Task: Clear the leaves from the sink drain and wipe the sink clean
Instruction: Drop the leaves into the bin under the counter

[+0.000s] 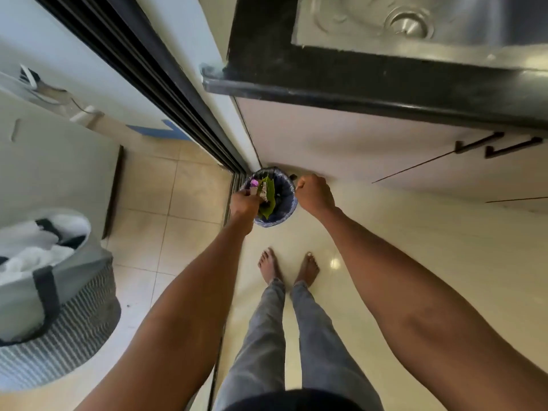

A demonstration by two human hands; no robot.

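At far left a striped basket stands on the tiled floor, heaped with white and dark cloth. Next to it runs the dark sliding-door track, slanting down toward the bin. My left hand hangs over the bin's left edge, fingers curled round a bunch of green leaves with a bit of pink among them; the leaves hang inside the mouth of the bin, which is lined with a dark bag and stands on the floor in the corner where the track meets the cabinet. My right hand is at the bin's right rim, fingers closed tight; it seems to pinch the edge of the bag, though I cannot see this clearly. Below, my bare feet stand just short of the bin. Up right, the black surface carries the steel sink; its drain looks bare metal, well apart from both hands. Two dark handles sit on the cabinet doors.
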